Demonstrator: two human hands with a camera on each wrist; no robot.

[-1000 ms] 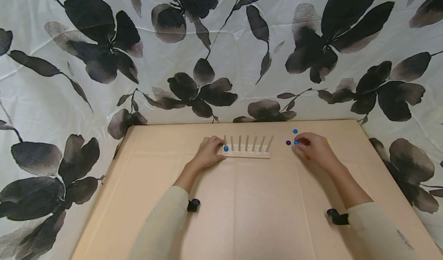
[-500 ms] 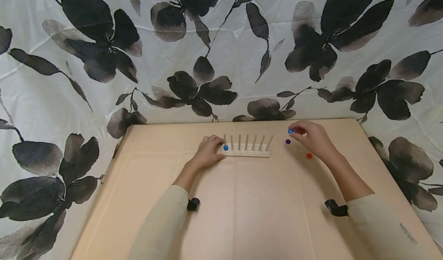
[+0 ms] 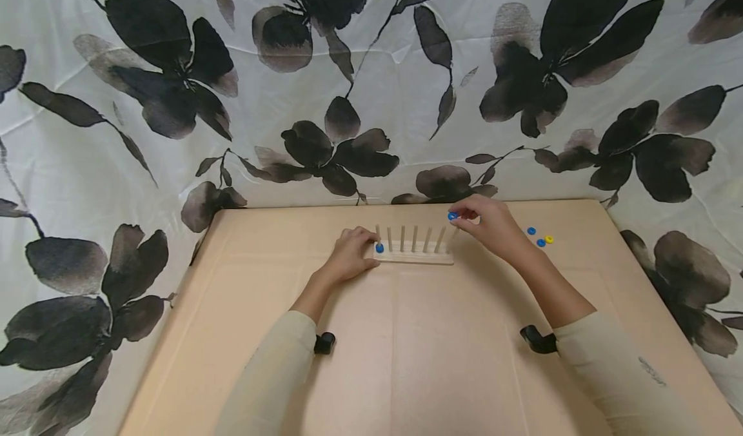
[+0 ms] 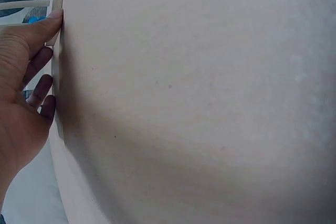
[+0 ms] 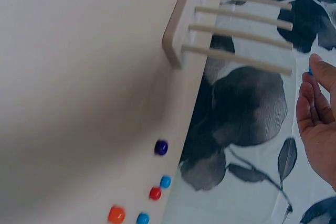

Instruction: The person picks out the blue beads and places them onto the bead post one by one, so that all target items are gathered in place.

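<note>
A wooden peg rack [image 3: 415,258] with a row of upright pegs stands near the table's far edge. One blue bead [image 3: 380,248] sits low on its leftmost peg. My left hand [image 3: 347,255] grips the rack's left end, and in the left wrist view the thumb [image 4: 50,22] lies along the base. Between thumb and fingertips my right hand [image 3: 484,223] pinches another blue bead [image 3: 452,216], held up at peg-top height by the rack's right end. In the right wrist view only a sliver of that bead [image 5: 310,71] shows beyond the peg tips.
Right of the right hand lie two blue beads [image 3: 531,231] and a yellow bead [image 3: 549,239]. The right wrist view shows a purple bead [image 5: 161,147], a red bead [image 5: 155,193] and an orange bead [image 5: 116,214] on the table. A floral cloth [image 3: 406,100] hangs behind the table.
My right hand has lifted a blue bead from the loose beads and carried it left to the rack's right end. My left hand has stayed on the rack.
</note>
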